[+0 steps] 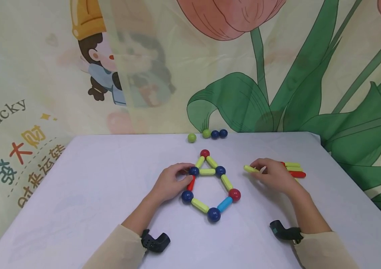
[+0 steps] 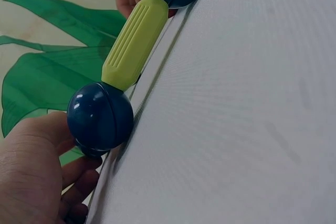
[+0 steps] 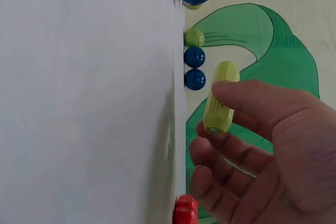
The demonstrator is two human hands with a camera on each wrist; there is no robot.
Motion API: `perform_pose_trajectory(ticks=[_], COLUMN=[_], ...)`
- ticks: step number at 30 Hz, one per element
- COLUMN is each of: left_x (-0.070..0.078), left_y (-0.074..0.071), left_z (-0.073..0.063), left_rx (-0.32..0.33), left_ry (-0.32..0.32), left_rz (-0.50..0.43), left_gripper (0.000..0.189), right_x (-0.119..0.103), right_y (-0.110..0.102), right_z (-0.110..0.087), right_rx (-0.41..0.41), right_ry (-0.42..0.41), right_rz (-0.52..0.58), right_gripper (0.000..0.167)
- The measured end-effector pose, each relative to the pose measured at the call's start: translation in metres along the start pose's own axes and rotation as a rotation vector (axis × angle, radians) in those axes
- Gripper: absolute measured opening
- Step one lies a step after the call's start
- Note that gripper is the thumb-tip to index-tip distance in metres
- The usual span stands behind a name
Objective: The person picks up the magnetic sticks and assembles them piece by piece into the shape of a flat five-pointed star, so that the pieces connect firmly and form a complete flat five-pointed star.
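A flat frame of coloured magnetic rods and balls lies on the table, a triangle joined to a wider ring. My left hand holds it at the left, index finger and thumb around the upper-left blue ball and the top of the red rod. Nearer the left wrist camera, another blue ball joins a yellow-green rod and partly hides the fingers. To the right of the frame, my right hand pinches a loose yellow-green magnetic rod between thumb and fingers, above the table.
Loose balls, green and blue, stand along the table's back edge. Several yellow-green and red rods lie beside and partly behind the right hand. A printed cloth hangs behind the white table.
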State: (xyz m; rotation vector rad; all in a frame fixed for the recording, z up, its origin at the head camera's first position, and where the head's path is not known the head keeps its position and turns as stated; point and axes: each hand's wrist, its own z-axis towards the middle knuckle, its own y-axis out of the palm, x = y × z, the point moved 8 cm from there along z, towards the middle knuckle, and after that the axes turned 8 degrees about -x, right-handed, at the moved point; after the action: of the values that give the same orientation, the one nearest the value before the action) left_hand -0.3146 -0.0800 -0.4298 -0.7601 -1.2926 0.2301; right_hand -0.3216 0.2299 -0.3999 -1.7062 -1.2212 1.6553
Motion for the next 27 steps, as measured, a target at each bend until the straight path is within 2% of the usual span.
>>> perform_pose_trajectory(ticks=[12,27], left_x=[0.001,0.001], left_y=[-0.001,-0.001], left_z=[0.001,0.0], left_rx=[-0.005,0.0], left_ry=[0.002,-0.002], left_rz=[-0.009,-0.009], left_gripper=[0.039,0.039], right_x=[-0.017,-0.03], right_y=[0.021,0.034], right_z=[0.017,0.024], right_rx=[-0.045,-0.044], right_ry=[-0.008,-0.016], right_rz=[0.03,0.021], right_gripper=[0.03,0.026])
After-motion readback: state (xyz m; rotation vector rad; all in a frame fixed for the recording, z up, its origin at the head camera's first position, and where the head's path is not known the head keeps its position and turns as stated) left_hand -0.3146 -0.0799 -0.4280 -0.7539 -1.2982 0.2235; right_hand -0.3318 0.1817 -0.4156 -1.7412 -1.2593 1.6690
